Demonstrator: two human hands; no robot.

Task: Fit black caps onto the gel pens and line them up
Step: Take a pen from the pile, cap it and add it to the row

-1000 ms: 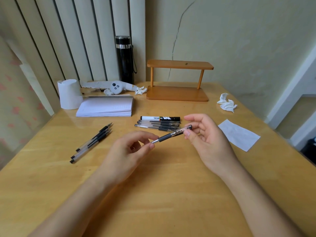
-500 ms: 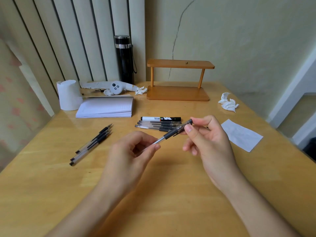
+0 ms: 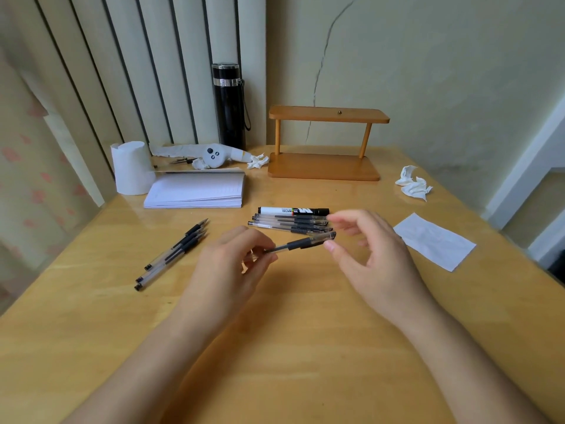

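Observation:
A clear gel pen (image 3: 305, 241) with a black grip hangs above the wooden table (image 3: 275, 347), nearly level. My left hand (image 3: 232, 270) pinches its tip end, and the tip is hidden by my fingers. My right hand (image 3: 370, 255) hovers at the pen's rear end with blurred fingers spread, the thumb just below the barrel. Three uncapped gel pens (image 3: 171, 255) lie side by side at the left. Several gel pens (image 3: 290, 225) lie in a row behind my hands, beside a black-and-white marker (image 3: 293, 210).
A white notepad (image 3: 195, 191), a paper roll (image 3: 131, 168) and a black flask (image 3: 229, 105) stand at the back left. A small wooden shelf (image 3: 324, 142) is at the back. Crumpled tissue (image 3: 412, 183) and a flat paper sheet (image 3: 434, 240) lie at the right.
My right hand has let go of the pen's rear end and spread its fingers. The pen has dropped from a steep tilt to nearly level, held by my left hand.

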